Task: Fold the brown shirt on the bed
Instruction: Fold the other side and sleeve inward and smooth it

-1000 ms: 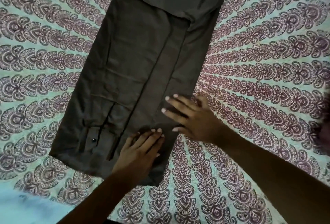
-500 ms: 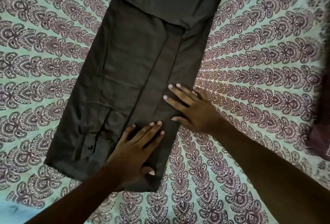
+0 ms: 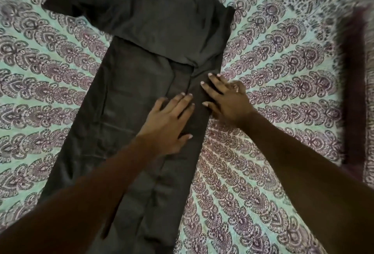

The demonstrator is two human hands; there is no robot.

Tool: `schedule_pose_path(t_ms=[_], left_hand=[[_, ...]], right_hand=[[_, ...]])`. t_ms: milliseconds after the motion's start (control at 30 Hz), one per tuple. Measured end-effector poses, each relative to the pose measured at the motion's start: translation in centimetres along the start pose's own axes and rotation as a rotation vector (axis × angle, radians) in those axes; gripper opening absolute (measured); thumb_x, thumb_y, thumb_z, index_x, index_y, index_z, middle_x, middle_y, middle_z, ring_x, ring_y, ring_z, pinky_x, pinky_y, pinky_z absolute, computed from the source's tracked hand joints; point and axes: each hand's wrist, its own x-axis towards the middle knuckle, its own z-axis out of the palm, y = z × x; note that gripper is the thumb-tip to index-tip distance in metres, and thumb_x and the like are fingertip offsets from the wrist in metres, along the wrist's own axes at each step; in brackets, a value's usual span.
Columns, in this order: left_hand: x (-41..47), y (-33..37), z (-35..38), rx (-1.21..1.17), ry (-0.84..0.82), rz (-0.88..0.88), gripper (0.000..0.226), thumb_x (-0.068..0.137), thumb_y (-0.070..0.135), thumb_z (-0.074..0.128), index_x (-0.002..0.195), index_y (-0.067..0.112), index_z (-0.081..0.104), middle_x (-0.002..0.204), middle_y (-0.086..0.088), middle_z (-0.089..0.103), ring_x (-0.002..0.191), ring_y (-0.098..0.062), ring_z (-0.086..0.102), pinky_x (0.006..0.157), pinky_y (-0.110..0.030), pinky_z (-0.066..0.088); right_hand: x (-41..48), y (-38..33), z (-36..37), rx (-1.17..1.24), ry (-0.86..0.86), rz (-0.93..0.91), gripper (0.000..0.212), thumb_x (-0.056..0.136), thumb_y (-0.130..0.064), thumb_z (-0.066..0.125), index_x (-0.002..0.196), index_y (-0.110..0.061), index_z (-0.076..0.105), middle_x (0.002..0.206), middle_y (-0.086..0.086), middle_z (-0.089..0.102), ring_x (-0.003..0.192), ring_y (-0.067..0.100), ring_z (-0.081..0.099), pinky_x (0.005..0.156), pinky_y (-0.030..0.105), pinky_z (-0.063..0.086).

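The brown shirt (image 3: 129,99) is laid out lengthwise on the bed (image 3: 283,71), its sides turned in so that a long narrow strip is formed, and one sleeve (image 3: 77,4) is left sticking out at the far left. The left hand (image 3: 168,126) is pressed flat on the middle of the strip, fingers straight. The right hand (image 3: 228,101) is spread flat on the right-hand folded edge. Nothing is gripped by either. The cloth is judged thin, light and limp, with a faint sheen, so some sliding of the layers is to be expected. No stiffness can be counted on, and a one-handed lift would likely let the folds fall open. Hold is best taken at the two corners of one end, all layers pinched together, with the sleeve tucked in first.
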Motion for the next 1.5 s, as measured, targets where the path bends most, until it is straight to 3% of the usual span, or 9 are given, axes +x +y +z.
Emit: schedule_pose_path(t_ms=[200,600,733,800,867,1033,1200,1367,1500], left_hand=[[0.9,-2.4,2.3,-0.022,-0.068,0.02,0.094,0.091,0.076,0.039,0.164,0.02,0.019,0.173,-0.004,0.012,0.16,-0.022,0.014,0.122,-0.055,0.02],[1.4,-2.7,2.5,-0.05,-0.086,0.025,0.096,0.088,0.076,0.045,0.162,0.019,0.027,0.172,-0.005,0.016,0.158,-0.024,0.021,0.116,-0.058,0.025],[1.4,-2.8,2.7,-0.081,-0.076,0.024,0.095,0.088,0.076,0.044,0.162,0.021,0.027,0.172,-0.004,0.015,0.159,-0.022,0.019,0.116,-0.058,0.024],[1.4,-2.9,2.8,-0.089,-0.079,0.022,0.095,0.087,0.076,0.045,0.162,0.021,0.027,0.173,-0.003,0.015,0.159,-0.022,0.018,0.116,-0.058,0.024],[1.5,-2.9,2.8,-0.091,-0.081,0.024,0.095,0.087,0.076,0.045,0.162,0.021,0.028,0.172,-0.004,0.015,0.159,-0.022,0.018,0.116,-0.058,0.024],[1.6,-3.0,2.9,-0.098,-0.076,0.029,0.095,0.086,0.075,0.047,0.161,0.02,0.03,0.172,-0.005,0.016,0.158,-0.024,0.021,0.114,-0.058,0.027],[1.6,-3.0,2.9,-0.097,-0.068,0.027,0.095,0.085,0.075,0.048,0.161,0.02,0.032,0.172,-0.004,0.017,0.157,-0.023,0.023,0.114,-0.058,0.029],[1.6,-3.0,2.9,-0.082,-0.063,0.031,0.096,0.085,0.075,0.048,0.161,0.019,0.031,0.172,-0.005,0.019,0.157,-0.023,0.023,0.114,-0.058,0.03],[1.6,-3.1,3.1,-0.06,-0.068,0.028,0.096,0.086,0.076,0.046,0.162,0.02,0.028,0.172,-0.004,0.016,0.158,-0.022,0.019,0.115,-0.057,0.027]], right_hand=[[4.4,3.3,-1.4,0.044,-0.014,0.133,0.063,0.106,-0.059,0.033,0.164,-0.037,0.02,0.175,0.003,0.01,0.161,0.029,0.01,0.12,0.067,0.009],[14.1,7.9,-5.3,0.069,-0.049,0.311,0.076,0.103,-0.069,0.027,0.165,-0.027,0.017,0.175,0.003,0.005,0.161,0.029,0.002,0.12,0.072,0.005],[15.9,9.0,-6.0,0.086,0.038,0.317,0.063,0.107,-0.057,0.031,0.156,-0.018,0.039,0.165,0.007,0.034,0.155,0.029,0.027,0.117,0.07,0.015],[16.4,8.9,-6.6,0.091,0.18,0.333,0.047,0.11,-0.046,0.034,0.138,-0.015,0.056,0.139,0.014,0.061,0.136,0.032,0.051,0.117,0.061,0.02],[17.1,9.1,-7.4,0.098,0.289,0.374,0.031,0.108,-0.032,0.044,0.132,-0.017,0.057,0.122,0.016,0.068,0.122,0.035,0.06,0.114,0.054,0.027],[19.8,11.2,-8.0,0.311,0.218,0.473,0.034,0.097,-0.029,0.069,0.13,-0.02,0.063,0.139,0.021,0.047,0.131,0.042,0.047,0.11,0.047,0.042],[20.8,11.5,-8.4,0.241,0.212,0.629,0.043,0.094,-0.037,0.072,0.127,-0.015,0.056,0.146,0.021,0.042,0.139,0.042,0.039,0.112,0.061,0.037],[14.5,6.3,-4.0,0.191,0.428,0.323,0.039,0.1,-0.032,0.056,0.132,-0.009,0.057,0.144,0.021,0.048,0.132,0.037,0.046,0.108,0.053,0.041],[6.2,1.3,1.7,0.136,0.257,0.115,0.064,0.107,-0.048,0.042,0.158,-0.01,0.038,0.168,0.016,0.028,0.155,0.033,0.027,0.12,0.05,0.028]])
